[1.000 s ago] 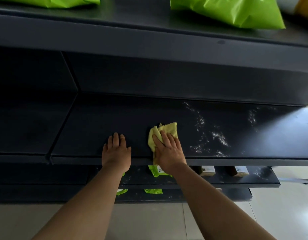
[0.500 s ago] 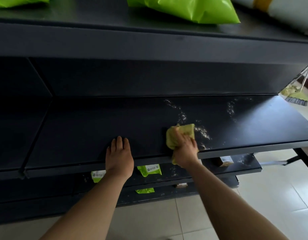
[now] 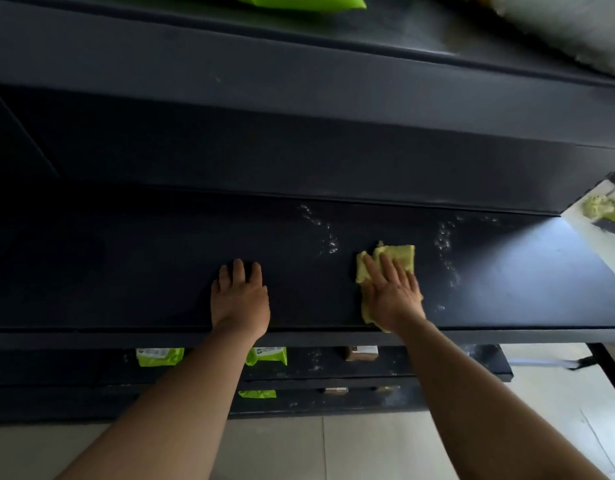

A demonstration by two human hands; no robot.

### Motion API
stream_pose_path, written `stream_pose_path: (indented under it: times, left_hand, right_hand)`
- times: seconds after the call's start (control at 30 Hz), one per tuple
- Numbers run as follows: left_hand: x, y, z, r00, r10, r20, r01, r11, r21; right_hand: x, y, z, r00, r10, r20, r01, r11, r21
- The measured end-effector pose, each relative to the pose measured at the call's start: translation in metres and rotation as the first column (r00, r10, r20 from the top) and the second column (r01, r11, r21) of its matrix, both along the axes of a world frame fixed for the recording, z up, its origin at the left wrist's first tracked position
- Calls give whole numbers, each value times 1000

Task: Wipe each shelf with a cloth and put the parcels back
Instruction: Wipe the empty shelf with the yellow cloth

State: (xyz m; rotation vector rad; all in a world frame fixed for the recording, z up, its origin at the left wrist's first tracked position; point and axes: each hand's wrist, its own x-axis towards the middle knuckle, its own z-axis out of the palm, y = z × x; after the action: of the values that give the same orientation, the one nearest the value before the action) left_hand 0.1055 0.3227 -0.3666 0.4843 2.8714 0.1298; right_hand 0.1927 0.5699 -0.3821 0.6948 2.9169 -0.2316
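Two trails of pale dust [image 3: 328, 237] mark the dark shelf [image 3: 126, 278], one just left of the yellow cloth [image 3: 399, 258] and the other just right of it, toward the lit end. The right hand [image 3: 390, 294] lies flat on the cloth, fingers straight and a little spread, pressing it to the shelf rather than gripping it; the cloth's near end reaches the front lip. The left hand [image 3: 240, 299] rests palm down on bare shelf well to the left, fingers close together and holding nothing, apparently as a brace. No parcels show on this shelf; green parcels [image 3: 159, 356] and a brown parcel [image 3: 361, 353] sit on the shelf below, and another green one [image 3: 299, 0] lies above. To wipe well, I judge the palm should bear evenly on the whole cloth, with overlapping strokes drawn from the back wall toward the front lip, so grit is gathered rather than smeared sideways. The specks nearest the back need a longer reach. Dust pushed over the lip would likely land on the parcels below, so folding it into the cloth seems wiser.
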Motion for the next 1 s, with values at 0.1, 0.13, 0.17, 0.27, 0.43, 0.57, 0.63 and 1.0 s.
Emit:
stream_pose_path:
  times: [0.1, 0.13, 0.17, 0.27, 0.43, 0.57, 0.63, 1.0]
  left_hand:
    - [-1, 9, -1, 998, 35, -44, -37, 998, -52]
    - [-1, 11, 0, 998, 41, -49, -44, 997, -64]
    - [-1, 12, 0, 998, 47, -49, -50, 996, -73]
    - [-3, 17, 3, 997, 69, -39, -72, 993, -91]
    - [-5, 24, 8, 996, 75, -47, -81, 985, -151]
    - [-14, 29, 9, 996, 69, -60, -79, 977, -200]
    - [-19, 30, 8, 995, 72, -70, -85, 973, -212]
    - [-29, 25, -5, 995, 1, -105, -16, 989, -145]
  right_hand:
    - [-1, 10, 0, 1000, 14, -22, -14, 1000, -18]
    - [-1, 6, 0, 996, 67, -56, -68, 997, -22]
    - [-1, -2, 1, 984, 143, -103, -146, 989, -23]
    - [-10, -27, 2, 895, 405, -185, -414, 910, -11]
    - [-60, -46, 1, 787, 597, -156, -600, 799, 30]
    - [-98, -27, 0, 834, 546, -77, -546, 837, 28]
    - [-107, -6, 0, 897, 436, -68, -436, 900, 24]
    - [-110, -23, -1, 859, 482, -174, -490, 872, -4]
